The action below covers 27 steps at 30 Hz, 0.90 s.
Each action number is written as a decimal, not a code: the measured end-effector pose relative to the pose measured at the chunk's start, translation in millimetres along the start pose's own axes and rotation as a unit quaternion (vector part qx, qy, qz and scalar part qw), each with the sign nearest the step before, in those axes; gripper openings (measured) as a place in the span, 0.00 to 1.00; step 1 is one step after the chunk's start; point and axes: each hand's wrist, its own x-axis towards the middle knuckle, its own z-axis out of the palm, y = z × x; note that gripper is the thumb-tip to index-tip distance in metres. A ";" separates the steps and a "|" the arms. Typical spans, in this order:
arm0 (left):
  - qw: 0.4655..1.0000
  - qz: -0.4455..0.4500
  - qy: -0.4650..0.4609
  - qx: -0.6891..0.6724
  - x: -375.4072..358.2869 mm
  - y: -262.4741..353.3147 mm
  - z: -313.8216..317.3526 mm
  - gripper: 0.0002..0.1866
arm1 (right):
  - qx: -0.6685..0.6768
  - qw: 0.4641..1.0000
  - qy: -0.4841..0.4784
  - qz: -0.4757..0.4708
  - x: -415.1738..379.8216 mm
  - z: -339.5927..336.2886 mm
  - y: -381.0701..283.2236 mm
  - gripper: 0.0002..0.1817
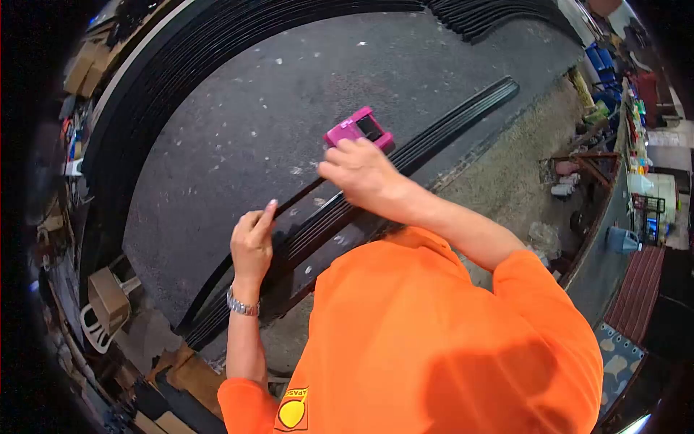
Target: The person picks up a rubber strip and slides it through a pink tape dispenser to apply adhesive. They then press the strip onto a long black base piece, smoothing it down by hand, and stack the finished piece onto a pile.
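My left hand [251,242], with a metal watch on the wrist, grips a long, thin black strip [300,195], its thumb lying along the top. Farther up the same strip, my right hand [361,173] is closed around its end, fingers curled. Below the strip lies a row of similar black strips [463,119], set side by side along the near edge of the table. Just beyond my right hand sits a bright pink box-shaped thing [347,132] with a dark panel; its near side is partly hidden by the fingers.
The dark, speckled tabletop [217,145] spreads ahead of me. Many black strips [123,145] line its far and left sides, and more [491,18] lie at the far right. A cardboard box [108,300] is at the left, and a cluttered bench [607,246] stands at the right.
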 end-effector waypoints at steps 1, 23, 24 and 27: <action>0.999 -0.001 0.021 0.029 -1.2 -0.5 -0.9 0.28 | -0.001 1.000 0.001 -0.001 3.6 5.5 -5.2 0.12; 0.978 0.007 0.066 0.199 12.5 26.0 30.7 0.33 | 0.014 0.997 0.080 -0.004 -4.4 29.4 29.1 0.07; 0.979 0.005 0.057 0.195 10.8 22.4 31.0 0.33 | 0.014 0.996 0.089 0.001 -2.2 33.8 25.9 0.07; 0.979 0.021 0.047 0.196 15.5 15.9 39.5 0.32 | 0.016 0.999 0.028 0.018 -8.8 34.4 30.2 0.06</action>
